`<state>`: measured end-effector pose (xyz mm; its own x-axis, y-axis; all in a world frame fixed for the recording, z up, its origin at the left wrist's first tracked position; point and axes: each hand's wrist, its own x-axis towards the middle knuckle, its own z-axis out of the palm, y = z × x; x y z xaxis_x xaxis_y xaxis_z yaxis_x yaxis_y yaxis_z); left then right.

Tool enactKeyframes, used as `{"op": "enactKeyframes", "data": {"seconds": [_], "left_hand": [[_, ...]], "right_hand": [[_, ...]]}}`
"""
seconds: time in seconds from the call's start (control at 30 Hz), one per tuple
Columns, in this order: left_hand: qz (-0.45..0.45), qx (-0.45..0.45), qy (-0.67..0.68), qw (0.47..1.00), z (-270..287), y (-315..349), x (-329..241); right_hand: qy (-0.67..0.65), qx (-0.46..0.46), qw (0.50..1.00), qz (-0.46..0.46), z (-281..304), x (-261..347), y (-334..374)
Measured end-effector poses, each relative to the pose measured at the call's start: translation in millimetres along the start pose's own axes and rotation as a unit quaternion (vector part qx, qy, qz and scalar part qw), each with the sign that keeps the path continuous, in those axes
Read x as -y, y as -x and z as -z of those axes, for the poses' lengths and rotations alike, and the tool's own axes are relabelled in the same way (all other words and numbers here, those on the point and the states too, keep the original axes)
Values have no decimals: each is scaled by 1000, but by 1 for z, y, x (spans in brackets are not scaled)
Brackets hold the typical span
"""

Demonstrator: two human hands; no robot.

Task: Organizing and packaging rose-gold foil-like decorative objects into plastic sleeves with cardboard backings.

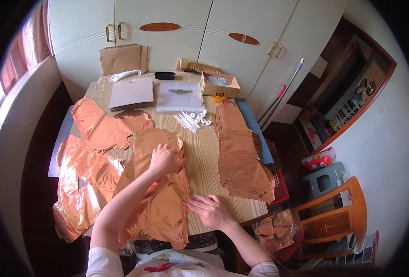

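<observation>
A flat, uninflated rose-gold foil balloon (170, 214) lies before me, its lower end hanging over the table's near edge. On its upper part rests my left hand (166, 159), fingers curled in at the foil near its right edge. My right hand (210, 211) is lower down on the right, fingers apart, with the fingertips touching the balloon's right edge. More crumpled foil balloons (87, 171) lie to the left, partly overlapping. A neat stack of similar balloons (241, 152) sits to the right.
Toward the back are white sticks (186, 121), small white rings (202, 121), a pale flat stack (131, 93), a clear plastic packet (180, 98) and an open cardboard box (219, 85). A wooden chair (333, 219) with a bag of foil stands at right.
</observation>
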<state>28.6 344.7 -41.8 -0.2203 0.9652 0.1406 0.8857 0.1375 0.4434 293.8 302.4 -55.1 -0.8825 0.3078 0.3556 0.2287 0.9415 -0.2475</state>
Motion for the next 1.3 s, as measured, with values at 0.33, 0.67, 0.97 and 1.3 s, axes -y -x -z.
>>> {"op": "enactKeyframes", "data": {"seconds": [0.33,0.67,0.97,1.3], "left_hand": [[50,22,40,998,-24,-37,18],[23,6,49,999,-29,-37,17],[-153,-36,-105,982,1,-3,-22],[-335,50,-219,915,6,85,-44]], "right_hand": [[3,-15,1000,-2,1,2,-2],[-20,-20,1000,-2,3,1,-2],[-22,-24,999,-13,2,-2,0],[-30,-19,999,-15,3,0,-2]]}}
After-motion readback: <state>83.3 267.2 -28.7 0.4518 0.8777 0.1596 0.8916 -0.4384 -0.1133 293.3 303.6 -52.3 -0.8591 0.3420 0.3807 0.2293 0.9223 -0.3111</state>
